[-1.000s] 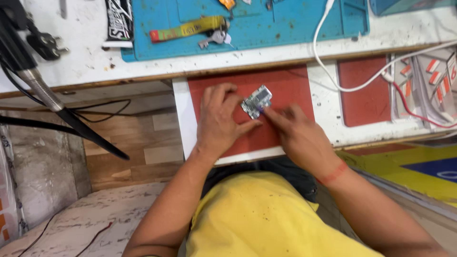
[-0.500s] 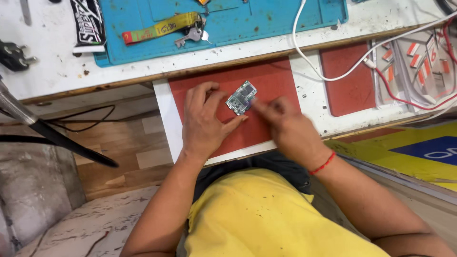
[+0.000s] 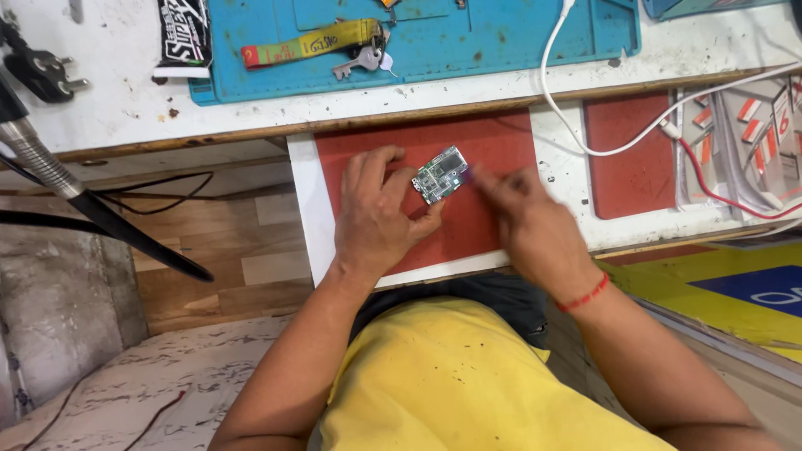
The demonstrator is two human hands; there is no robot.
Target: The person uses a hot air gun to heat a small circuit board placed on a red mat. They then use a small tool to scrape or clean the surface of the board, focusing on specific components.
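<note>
The table [image 3: 125,100] runs across the far side of both your hands, and the blue mat [image 3: 501,42] on it lies well beyond your fingertips, out of the working area. The red pad [image 3: 501,142] sits directly under your hands, giving the small part a flat place to rest. Your left hand [image 3: 376,217] lies palm down on the pad, fingers loosely curled, with thumb and fingertips pinching the near edge of the board [image 3: 440,174], apparently to steady it. The board lies flat on the pad, just beyond your left thumb and between your hands. Your right hand [image 3: 535,230] comes in from the other side, blurred, its fingertips at the board's right edge; whether it holds anything I cannot tell. The keys [image 3: 359,60] lie on the mat, well beyond your left hand.
</note>
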